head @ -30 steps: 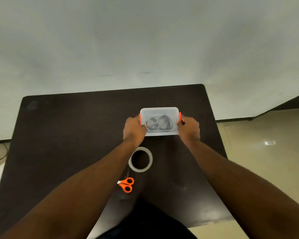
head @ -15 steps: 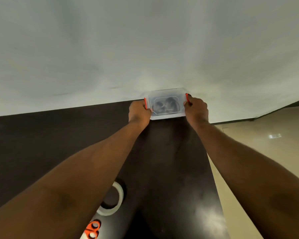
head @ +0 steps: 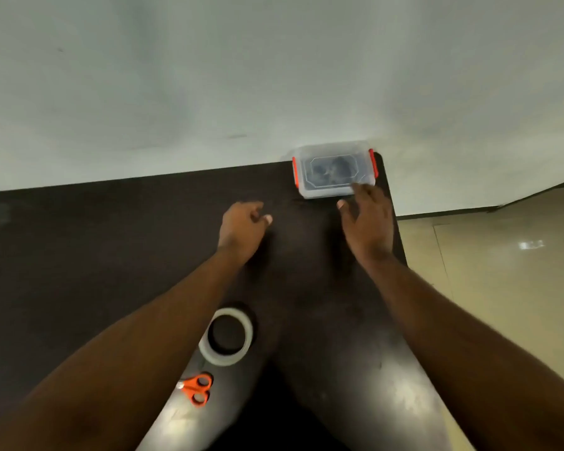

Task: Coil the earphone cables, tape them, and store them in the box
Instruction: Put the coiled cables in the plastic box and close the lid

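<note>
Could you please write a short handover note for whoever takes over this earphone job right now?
Left hand: loosely curled above the table, holding nothing.
Right hand: open, fingertips at the box's near edge.
Box: lid on, at the table's far right corner, dark coils visible inside.
Tape and scissors: near edge, untouched.
Done: cables appear stored.
Left: probably nothing but withdrawing the hands.
</note>
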A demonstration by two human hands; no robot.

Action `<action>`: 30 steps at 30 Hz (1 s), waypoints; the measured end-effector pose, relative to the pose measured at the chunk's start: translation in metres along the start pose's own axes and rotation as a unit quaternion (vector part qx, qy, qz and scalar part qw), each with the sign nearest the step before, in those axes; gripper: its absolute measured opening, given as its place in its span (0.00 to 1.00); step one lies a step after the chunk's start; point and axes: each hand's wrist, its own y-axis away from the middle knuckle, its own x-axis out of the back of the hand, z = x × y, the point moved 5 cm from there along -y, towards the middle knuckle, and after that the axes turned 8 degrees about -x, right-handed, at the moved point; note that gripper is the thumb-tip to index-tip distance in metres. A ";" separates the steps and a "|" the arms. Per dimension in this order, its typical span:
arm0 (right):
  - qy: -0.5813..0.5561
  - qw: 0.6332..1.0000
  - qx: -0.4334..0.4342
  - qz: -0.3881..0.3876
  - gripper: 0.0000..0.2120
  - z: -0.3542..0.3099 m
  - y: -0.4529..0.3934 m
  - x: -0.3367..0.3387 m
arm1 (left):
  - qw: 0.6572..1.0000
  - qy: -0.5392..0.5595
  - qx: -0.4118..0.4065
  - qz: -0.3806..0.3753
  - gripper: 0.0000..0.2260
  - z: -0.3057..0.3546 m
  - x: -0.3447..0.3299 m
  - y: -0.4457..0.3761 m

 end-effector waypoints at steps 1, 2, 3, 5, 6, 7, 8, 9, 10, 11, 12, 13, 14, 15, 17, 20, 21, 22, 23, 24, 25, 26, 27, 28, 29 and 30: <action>-0.015 0.999 0.035 -0.038 0.19 -0.009 0.027 -0.008 | 1.000 -0.018 0.012 -0.003 0.18 -0.019 0.008 0.023; -0.019 0.993 0.075 -0.090 0.17 -0.020 0.060 -0.017 | 0.999 -0.031 0.027 -0.010 0.17 -0.041 0.016 0.050; -0.007 0.982 0.119 -0.147 0.16 -0.030 0.093 -0.028 | 0.998 -0.048 0.041 -0.016 0.16 -0.061 0.024 0.078; 0.025 0.947 0.197 -0.253 0.15 -0.048 0.154 -0.048 | 0.995 -0.077 0.062 -0.007 0.15 -0.099 0.039 0.137; 0.036 0.930 0.214 -0.296 0.16 -0.053 0.176 -0.057 | 0.993 -0.090 0.074 -0.001 0.15 -0.115 0.043 0.161; 0.045 0.916 0.221 -0.332 0.16 -0.058 0.197 -0.066 | 0.991 -0.098 0.089 0.000 0.15 -0.130 0.046 0.186; 0.056 0.906 0.220 -0.356 0.18 -0.062 0.213 -0.073 | 0.990 -0.101 0.100 -0.008 0.16 -0.142 0.047 0.207; 0.074 0.898 0.219 -0.373 0.19 -0.066 0.227 -0.080 | 0.989 -0.098 0.105 -0.020 0.18 -0.152 0.045 0.224; 0.100 0.891 0.218 -0.385 0.21 -0.069 0.237 -0.085 | 0.990 -0.092 0.103 -0.036 0.20 -0.159 0.042 0.237; 0.129 0.883 0.217 -0.395 0.23 -0.070 0.244 -0.090 | 0.990 -0.090 0.096 -0.053 0.21 -0.165 0.038 0.246; 0.159 0.874 0.221 -0.403 0.25 -0.072 0.251 -0.095 | 0.989 -0.094 0.087 -0.069 0.22 -0.169 0.036 0.254; 0.184 0.866 0.225 -0.407 0.25 -0.074 0.256 -0.099 | 0.988 -0.104 0.075 -0.084 0.23 -0.173 0.035 0.258; 0.203 0.862 0.224 -0.408 0.24 -0.076 0.260 -0.102 | 0.986 -0.118 0.064 -0.098 0.23 -0.176 0.034 0.262; 0.218 0.862 0.217 -0.402 0.22 -0.077 0.262 -0.105 | 0.983 -0.135 0.055 -0.111 0.23 -0.179 0.034 0.264; 0.242 0.870 0.203 -0.379 0.15 -0.079 0.263 -0.107 | 0.973 -0.181 0.031 -0.138 0.21 -0.181 0.034 0.267; 0.253 0.875 0.207 -0.358 0.11 -0.080 0.266 -0.107 | 0.954 -0.246 0.001 -0.172 0.11 -0.179 0.036 0.268; 0.247 0.877 0.207 -0.355 0.11 -0.078 0.267 -0.106 | 0.948 -0.260 0.000 -0.183 0.09 -0.179 0.037 0.267; 0.242 0.880 0.209 -0.351 0.11 -0.077 0.268 -0.104 | 0.944 -0.268 0.003 -0.192 0.09 -0.179 0.038 0.266; 0.240 0.882 0.210 -0.346 0.10 -0.075 0.269 -0.101 | 0.942 -0.270 0.011 -0.198 0.09 -0.180 0.039 0.265; 0.237 0.887 0.206 -0.340 0.10 -0.072 0.269 -0.097 | 0.942 -0.268 0.020 -0.201 0.08 -0.180 0.041 0.264; 0.229 0.895 0.191 -0.333 0.10 -0.070 0.267 -0.092 | 0.942 -0.265 0.028 -0.202 0.08 -0.181 0.042 0.263; 0.217 0.905 0.170 -0.324 0.10 -0.068 0.264 -0.086 | 0.944 -0.259 0.034 -0.202 0.08 -0.182 0.043 0.263; 0.206 0.915 0.151 -0.312 0.11 -0.066 0.259 -0.079 | 0.948 -0.246 0.043 -0.196 0.07 -0.183 0.045 0.264; 0.197 0.924 0.137 -0.299 0.11 -0.063 0.254 -0.071 | 0.955 -0.224 0.056 -0.186 0.05 -0.185 0.046 0.266; 0.190 0.931 0.129 -0.283 0.12 -0.060 0.248 -0.063 | 0.962 -0.201 0.068 -0.170 0.04 -0.185 0.047 0.266; 0.188 0.936 0.124 -0.270 0.11 -0.055 0.241 -0.054 | 0.968 -0.181 0.080 -0.152 0.04 -0.185 0.049 0.265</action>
